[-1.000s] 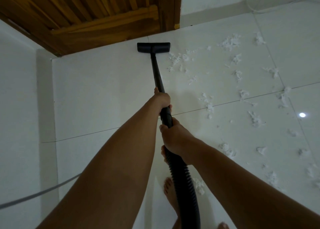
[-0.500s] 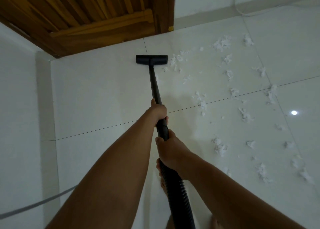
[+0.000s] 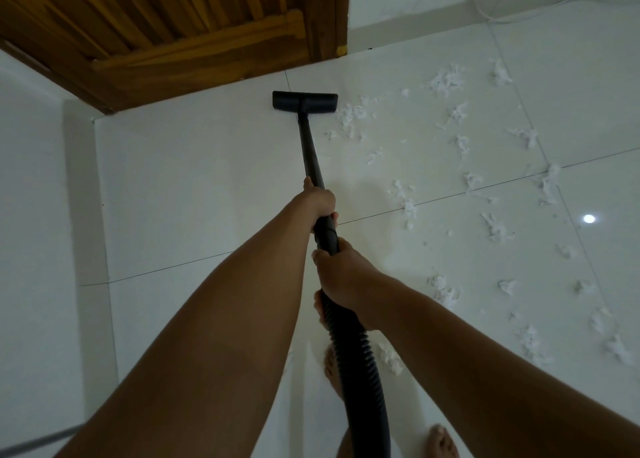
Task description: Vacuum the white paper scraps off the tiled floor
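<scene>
**Scraps lie to the right of the nozzle, so the sweep has to go sideways**

Nearest you, a bare foot [image 3: 441, 440] stands on the tile beside the ribbed black hose [image 3: 360, 364], which runs up into your right hand [image 3: 341, 274]. That hand is clenched around the hose where it meets the rigid part, fingers wrapped fully round. Just ahead of it, your left hand [image 3: 320, 203] is closed on the black wand [image 3: 311, 152], thumb up the shaft. So the left hand is the nearer one to the working end and does the steering; the right carries the hose.

The wand's long axis runs almost straight away from you, tilting slightly left, and ends in the flat floor nozzle [image 3: 304, 101], which sits crosswise on the tiled floor [image 3: 194, 187] just short of the wooden door [image 3: 166, 34]. The white paper scraps [image 3: 446, 81] are nearly all to the right of that line: the closest clump is just beside the nozzle's right end, possibly touching it, though at this distance you cannot be sure. More scraps trail back toward you along the right side, and one clump lies near your feet behind the hose.

The tile is glossy, with thin grout lines and a bright ceiling-light reflection [image 3: 588, 219]. Left of the wand the floor looks clean up to the white wall [image 3: 34, 215]. A thin white cable [image 3: 485, 10] loops along the far skirting, well clear of the nozzle
</scene>
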Tool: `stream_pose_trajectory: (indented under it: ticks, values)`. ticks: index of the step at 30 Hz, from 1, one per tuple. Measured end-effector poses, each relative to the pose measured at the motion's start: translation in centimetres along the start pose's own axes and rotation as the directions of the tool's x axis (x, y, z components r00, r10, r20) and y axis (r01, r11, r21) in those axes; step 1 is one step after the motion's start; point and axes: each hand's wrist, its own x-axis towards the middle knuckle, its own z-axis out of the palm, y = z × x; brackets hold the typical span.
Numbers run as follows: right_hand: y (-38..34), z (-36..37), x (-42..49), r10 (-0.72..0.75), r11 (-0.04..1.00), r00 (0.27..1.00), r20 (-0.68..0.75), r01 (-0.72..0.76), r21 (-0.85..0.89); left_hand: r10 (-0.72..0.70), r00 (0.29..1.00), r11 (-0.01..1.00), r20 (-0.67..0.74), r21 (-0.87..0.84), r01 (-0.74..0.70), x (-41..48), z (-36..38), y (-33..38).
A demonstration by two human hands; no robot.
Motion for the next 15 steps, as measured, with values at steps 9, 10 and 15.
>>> stream_pose_trajectory:
  ticks: [9,10,15]
  values:
    - [-2.1,0.0,2.0,-0.027,0.998,1.000,0.005,0.027,0.054,0.027,1.000,0.997,0.007,0.066,-0.027,1.1,-0.5,2.7]
    - [-2.3,0.0,2.1,-0.029,0.998,1.000,0.005,0.028,0.056,0.028,1.000,0.997,0.008,0.075,-0.029,1.3,-0.5,3.0]
    - [-3.4,-0.1,2.8,-0.029,0.998,1.000,0.005,0.029,0.057,0.040,0.999,0.995,0.002,0.095,-0.040,2.0,-0.6,4.0]
